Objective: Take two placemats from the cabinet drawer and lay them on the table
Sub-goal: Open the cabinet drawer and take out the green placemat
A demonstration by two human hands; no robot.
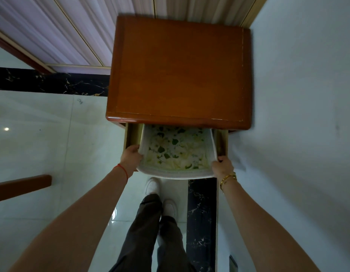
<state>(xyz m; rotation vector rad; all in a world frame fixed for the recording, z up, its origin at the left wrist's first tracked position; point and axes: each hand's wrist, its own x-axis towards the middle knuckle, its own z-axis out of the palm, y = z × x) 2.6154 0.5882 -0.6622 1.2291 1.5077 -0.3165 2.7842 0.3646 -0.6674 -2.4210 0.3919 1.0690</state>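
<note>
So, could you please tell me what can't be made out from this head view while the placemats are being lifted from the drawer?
- How many placemats are held: only one curled floral surface shows, so any mat beneath is hidden.
- The back of the drawer: covered by the cabinet top.
- The fingertips of the left hand and right hand: tucked behind the mat's edges.
- The table: outside the frame, unless the wooden edge at far left belongs to it.

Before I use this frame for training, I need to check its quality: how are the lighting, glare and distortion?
Head view: dim overall, wide-angle bending at the edges; a small glare spot on the floor at left; curtains look smeared; the placemat, held by the left hand and right hand, stays readable.
</note>
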